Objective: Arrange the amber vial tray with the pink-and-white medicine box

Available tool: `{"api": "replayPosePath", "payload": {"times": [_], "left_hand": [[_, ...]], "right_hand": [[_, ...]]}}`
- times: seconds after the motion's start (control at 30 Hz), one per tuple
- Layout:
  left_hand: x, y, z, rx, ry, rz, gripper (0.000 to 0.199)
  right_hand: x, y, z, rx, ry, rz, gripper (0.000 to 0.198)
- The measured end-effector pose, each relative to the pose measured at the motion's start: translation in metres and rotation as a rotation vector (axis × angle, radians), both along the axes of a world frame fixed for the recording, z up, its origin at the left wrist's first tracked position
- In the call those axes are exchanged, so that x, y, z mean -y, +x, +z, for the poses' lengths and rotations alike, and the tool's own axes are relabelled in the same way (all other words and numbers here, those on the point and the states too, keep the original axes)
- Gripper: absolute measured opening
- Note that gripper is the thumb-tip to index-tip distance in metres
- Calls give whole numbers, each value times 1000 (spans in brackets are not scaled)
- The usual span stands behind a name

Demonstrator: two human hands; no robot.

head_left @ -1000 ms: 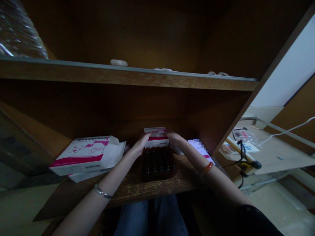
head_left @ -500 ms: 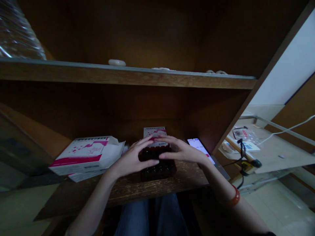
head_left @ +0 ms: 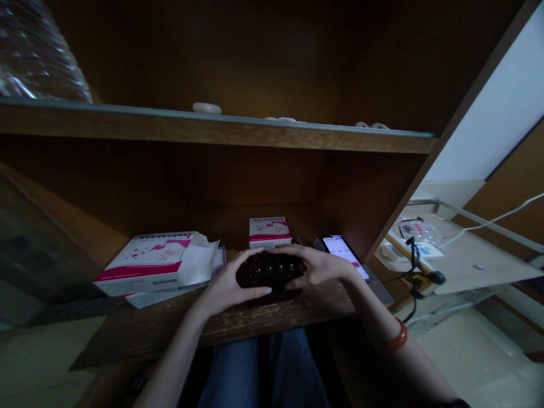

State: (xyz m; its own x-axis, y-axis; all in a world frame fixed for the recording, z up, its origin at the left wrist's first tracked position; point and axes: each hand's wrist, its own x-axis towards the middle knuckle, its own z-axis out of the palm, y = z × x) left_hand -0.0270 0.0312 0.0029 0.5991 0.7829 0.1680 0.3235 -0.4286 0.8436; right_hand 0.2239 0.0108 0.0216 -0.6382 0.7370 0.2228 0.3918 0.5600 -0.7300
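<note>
On the front part of the dark wooden desk shelf (head_left: 255, 323), just in front of the small white-and-pink carton (head_left: 269, 232) standing at the back, you now have the dark brown plastic tray of small vials (head_left: 271, 271) gripped from both sides: your left hand (head_left: 227, 286) and right hand (head_left: 317, 266) have their fingers curled closed around its ends. A second ago your hands were up at that carton and the tray lay flat before it; now it sits tilted in your grasp, nearer you. The lit phone (head_left: 345, 256) lies right of the carton, the large white-and-pink box (head_left: 157, 266) to its left.
</note>
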Motion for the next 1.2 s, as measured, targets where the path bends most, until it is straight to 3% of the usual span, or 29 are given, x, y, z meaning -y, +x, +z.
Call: {"api": "replayPosePath", "payload": {"times": [0.13,0.23,0.43,0.6,0.73,0.83,0.93,1.1,1.2], "left_hand": [[0,4,-2,68,-41,94,68],[-1,9,-2,99,-20,162,59],[3,11,1,123,-55,181,51],[6,5,-5,53,-50,89,67],[6,-1,-14,-19,14,35,79],[5,-3,-18,-109,117,9,101],[5,-3,-17,-140,173,-6,105],[6,3,-11,-42,135,2,82],[9,7,-8,47,121,23,70]], "right_hand": [[-1,0,-4,-169,-115,-82,67],[-1,-2,-8,-262,-126,-133,62],[3,-1,-7,-131,-38,-158,87],[10,1,-13,-78,-136,-158,106],[16,0,-24,-71,-50,-173,118],[18,-1,-30,-27,34,-187,122],[19,-1,-31,-19,78,-192,114],[21,-2,-22,-42,134,-206,86],[23,-6,-20,-117,152,-252,79]]}}
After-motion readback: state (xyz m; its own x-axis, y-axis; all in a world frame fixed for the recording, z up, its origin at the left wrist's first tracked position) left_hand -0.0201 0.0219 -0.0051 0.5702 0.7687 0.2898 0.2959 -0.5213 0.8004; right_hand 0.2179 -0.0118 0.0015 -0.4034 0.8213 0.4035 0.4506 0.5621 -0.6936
